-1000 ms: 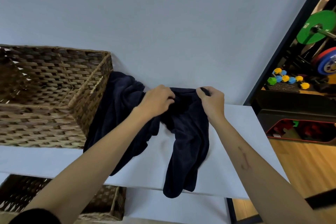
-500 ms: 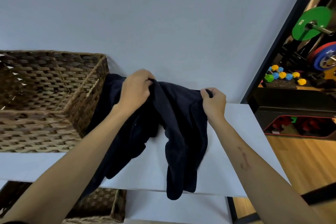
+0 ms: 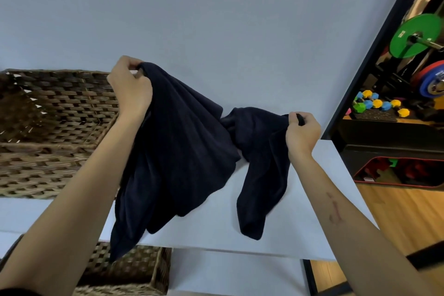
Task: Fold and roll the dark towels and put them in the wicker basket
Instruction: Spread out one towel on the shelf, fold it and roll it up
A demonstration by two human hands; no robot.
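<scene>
A dark navy towel (image 3: 182, 146) hangs crumpled between my two hands above the white tabletop (image 3: 216, 230). My left hand (image 3: 131, 89) grips one corner, raised high beside the wicker basket (image 3: 60, 115). My right hand (image 3: 303, 133) pinches another corner lower down at the right, just above the table. The towel's middle sags and twists onto the table, and its lower folds drape over the front edge. The basket stands at the left on the table, open-topped; no towel shows inside it.
A second wicker basket (image 3: 134, 271) sits below the table at the lower left. A plain pale wall rises behind. To the right, past a black frame, are weight plates (image 3: 408, 36), coloured dumbbells (image 3: 377, 106) and a wooden floor.
My left hand has lifted and pulled its corner up and to the left, spreading the towel away from my right hand, which shifted slightly right.
</scene>
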